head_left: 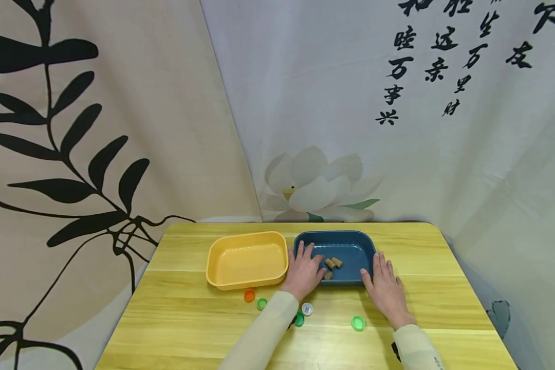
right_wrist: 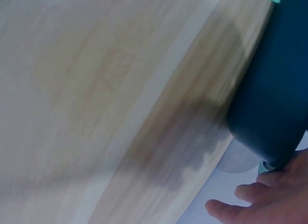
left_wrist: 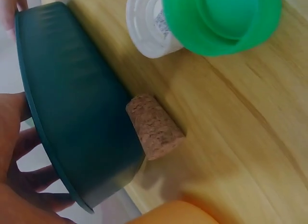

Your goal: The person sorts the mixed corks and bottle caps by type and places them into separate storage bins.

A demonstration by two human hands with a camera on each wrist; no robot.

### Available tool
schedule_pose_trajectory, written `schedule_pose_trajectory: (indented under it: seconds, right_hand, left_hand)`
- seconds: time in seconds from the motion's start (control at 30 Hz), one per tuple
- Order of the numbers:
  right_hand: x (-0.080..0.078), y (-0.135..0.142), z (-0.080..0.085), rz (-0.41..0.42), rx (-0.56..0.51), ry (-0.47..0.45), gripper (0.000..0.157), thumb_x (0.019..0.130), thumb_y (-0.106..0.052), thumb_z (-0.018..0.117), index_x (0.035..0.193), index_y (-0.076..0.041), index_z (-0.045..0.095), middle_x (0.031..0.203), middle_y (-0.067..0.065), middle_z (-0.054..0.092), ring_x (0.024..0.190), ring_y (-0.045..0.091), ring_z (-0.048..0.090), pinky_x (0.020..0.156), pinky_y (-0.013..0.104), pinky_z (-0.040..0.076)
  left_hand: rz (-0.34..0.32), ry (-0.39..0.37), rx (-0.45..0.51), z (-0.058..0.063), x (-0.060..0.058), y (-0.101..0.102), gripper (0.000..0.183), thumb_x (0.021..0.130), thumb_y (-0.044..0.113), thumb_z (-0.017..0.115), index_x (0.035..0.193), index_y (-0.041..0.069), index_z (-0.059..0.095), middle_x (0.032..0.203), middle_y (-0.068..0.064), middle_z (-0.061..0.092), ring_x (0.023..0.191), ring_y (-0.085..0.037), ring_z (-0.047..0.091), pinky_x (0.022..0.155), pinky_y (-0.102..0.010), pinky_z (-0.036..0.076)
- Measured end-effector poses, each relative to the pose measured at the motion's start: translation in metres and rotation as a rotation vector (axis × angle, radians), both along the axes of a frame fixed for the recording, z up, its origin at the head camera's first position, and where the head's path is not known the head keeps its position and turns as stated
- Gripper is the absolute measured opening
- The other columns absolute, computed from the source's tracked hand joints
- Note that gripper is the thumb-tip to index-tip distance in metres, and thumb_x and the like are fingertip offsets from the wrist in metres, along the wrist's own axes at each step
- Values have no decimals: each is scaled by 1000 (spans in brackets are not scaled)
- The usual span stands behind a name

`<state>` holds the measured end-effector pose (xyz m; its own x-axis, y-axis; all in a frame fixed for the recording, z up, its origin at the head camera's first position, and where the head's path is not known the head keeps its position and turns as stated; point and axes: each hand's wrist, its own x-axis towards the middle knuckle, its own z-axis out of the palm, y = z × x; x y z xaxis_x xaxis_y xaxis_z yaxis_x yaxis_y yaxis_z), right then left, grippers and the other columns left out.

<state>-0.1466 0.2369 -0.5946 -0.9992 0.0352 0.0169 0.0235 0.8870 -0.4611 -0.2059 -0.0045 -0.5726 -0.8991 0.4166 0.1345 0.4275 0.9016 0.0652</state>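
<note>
My left hand is spread over the near left corner of a dark blue tray, its fingers reaching past the rim. Several corks lie inside the tray close to that thumb. On the opposite side, my right hand touches the tray's near right corner, thumb at the rim and fingers extended along the outer side. In the left wrist view, another cork rests on the table against the tray's outer wall; my arm hides that spot in the head view.
A yellow tray stands left of the blue one. In front lie an orange cap, a green cap, a darker green cap, a white cap and a light green cap. Printed cloth hangs behind the wooden table.
</note>
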Motion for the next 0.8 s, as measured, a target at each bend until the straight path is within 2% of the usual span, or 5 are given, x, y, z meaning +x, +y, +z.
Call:
schedule_pose_trajectory:
  seconds: [0.17,0.33,0.53,0.8]
  right_hand:
    - [-2,-2,-1,7,6,4,82,111,-54,29,162,8,13,169,28,10,153,52,13,112,78,21]
    - [-3,-2,0,5,9,12,82,111,-54,28,162,8,13,169,28,11,152,53,14,112,78,21]
    - [-3,-3,-1,4,-1,11,81,111,-53,31,162,8,13,169,28,11,152,53,14,111,79,20]
    - [-2,-1,-3,10,-10,-7,83,111,-56,28,162,7,10,170,28,8,152,54,11,112,79,17]
  left_hand:
    - [5,17,47,4,4,-11,44,99,48,67,138,27,67,160,-11,44,150,-41,34,116,-68,29]
    - [11,34,127,8,9,-33,52,100,47,67,145,22,61,161,-13,42,151,-42,32,117,-70,25]
    - [30,67,185,10,18,-72,56,99,43,69,145,14,59,160,-16,42,150,-44,32,117,-71,23]
    - [62,85,217,9,33,-125,56,98,39,70,146,12,58,161,-17,40,151,-44,31,115,-74,22]
